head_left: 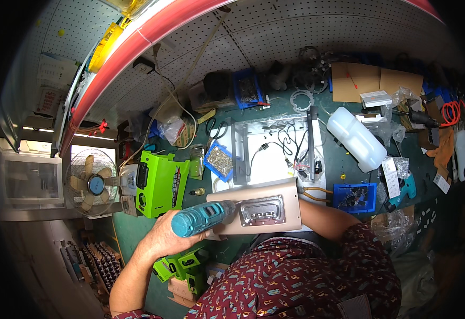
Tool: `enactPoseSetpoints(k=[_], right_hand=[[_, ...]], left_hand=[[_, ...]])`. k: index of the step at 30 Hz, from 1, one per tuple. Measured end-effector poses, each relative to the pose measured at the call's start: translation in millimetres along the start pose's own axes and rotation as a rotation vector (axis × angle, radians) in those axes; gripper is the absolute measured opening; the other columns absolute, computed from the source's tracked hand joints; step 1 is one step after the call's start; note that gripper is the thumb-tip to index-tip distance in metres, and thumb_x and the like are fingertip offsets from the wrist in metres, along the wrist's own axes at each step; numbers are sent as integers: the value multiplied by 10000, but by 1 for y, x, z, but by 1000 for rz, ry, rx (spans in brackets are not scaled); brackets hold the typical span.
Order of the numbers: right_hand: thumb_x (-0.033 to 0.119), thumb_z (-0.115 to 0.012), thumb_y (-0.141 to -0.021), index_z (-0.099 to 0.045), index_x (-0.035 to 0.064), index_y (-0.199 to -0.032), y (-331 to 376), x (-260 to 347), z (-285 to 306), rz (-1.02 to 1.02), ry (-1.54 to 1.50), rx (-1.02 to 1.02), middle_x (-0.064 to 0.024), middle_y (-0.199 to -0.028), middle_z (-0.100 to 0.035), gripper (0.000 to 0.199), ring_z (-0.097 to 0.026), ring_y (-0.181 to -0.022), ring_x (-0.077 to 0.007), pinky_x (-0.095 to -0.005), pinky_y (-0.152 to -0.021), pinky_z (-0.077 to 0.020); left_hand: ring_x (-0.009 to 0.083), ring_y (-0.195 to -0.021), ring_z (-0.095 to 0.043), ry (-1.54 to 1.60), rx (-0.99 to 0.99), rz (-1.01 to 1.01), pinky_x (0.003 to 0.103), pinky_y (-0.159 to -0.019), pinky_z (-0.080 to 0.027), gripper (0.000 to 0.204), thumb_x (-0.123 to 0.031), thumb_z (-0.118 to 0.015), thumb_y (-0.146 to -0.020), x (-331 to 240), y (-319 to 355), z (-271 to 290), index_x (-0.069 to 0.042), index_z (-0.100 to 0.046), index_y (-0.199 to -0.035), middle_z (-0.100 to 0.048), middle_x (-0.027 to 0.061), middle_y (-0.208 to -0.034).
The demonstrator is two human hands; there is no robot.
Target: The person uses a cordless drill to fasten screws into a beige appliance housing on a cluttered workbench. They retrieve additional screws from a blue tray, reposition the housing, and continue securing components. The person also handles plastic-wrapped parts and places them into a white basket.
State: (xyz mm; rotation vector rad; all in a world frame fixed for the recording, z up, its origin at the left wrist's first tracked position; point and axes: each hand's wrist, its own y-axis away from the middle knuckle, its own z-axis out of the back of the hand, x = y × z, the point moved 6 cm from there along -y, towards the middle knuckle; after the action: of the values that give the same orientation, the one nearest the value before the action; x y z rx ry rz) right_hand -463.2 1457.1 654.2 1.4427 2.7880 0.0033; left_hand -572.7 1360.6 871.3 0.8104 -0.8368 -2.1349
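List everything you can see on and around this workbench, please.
Power screwdriver: one, teal, in the left hand.
Panel with metal recessed handle: one, beige, nearest the person.
Open metal housing: one, silver, wires inside, bench centre.
Parts trays: three seen, blue, around the housing.
Jug: one, white, right of housing.
Box-shaped device: one, bright green, left.
Cardboard: brown, back right.
Fan: one, beige, far left.
Left hand: grips the screwdriver.
Right hand: hidden behind the panel; only the forearm shows.

Teal power screwdriver (199, 218) lies sideways against beige panel (264, 210) (metal recessed handle).
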Motion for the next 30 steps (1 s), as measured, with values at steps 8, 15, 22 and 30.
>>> enactPoseSetpoints(k=[8, 15, 22, 30], right_hand=[[286, -349, -1122, -346, 59, -1574, 6, 2, -12, 65, 32, 72, -223, -1439, -545, 505, -664, -1192, -308, -374, -991, -585], [318, -311, -1126, -343, 63, -1576, 9, 12, -25, 113, 362, -15, -227, -1437, -546, 518, -657, -1205, -320, -381, -998, -582], [319, -307, -1126, -354, 74, -1575, 2, 3, 2, 14, 171, -63, -218, -1452, -539, 514, -644, -1226, -321, -394, -1017, -571], [325, -296, -1128, -326, 66, -1585, 5, 4, 0, 31, 177, -32, -222, -1475, -517, 526, -628, -1249, -326, -412, -1046, -551]], left_hand=[[185, -929, -731, -12, 0, 6, 335, -886, -573, 348, -169, -814, -851, -3, 1, 0, -68, -717, -1169, -772, 102, -1030], [192, -930, -728, -23, -13, -11, 341, -884, -573, 364, -182, -818, -848, -3, 2, -1, -70, -712, -1178, -769, 109, -1041], [185, -926, -730, -34, -21, 23, 336, -881, -576, 364, -214, -825, -855, 2, 2, -3, -77, -717, -1174, -770, 105, -1031], [184, -911, -735, -41, -26, 26, 336, -866, -582, 359, -229, -825, -858, -1, 3, -2, -78, -722, -1166, -773, 107, -1014]])
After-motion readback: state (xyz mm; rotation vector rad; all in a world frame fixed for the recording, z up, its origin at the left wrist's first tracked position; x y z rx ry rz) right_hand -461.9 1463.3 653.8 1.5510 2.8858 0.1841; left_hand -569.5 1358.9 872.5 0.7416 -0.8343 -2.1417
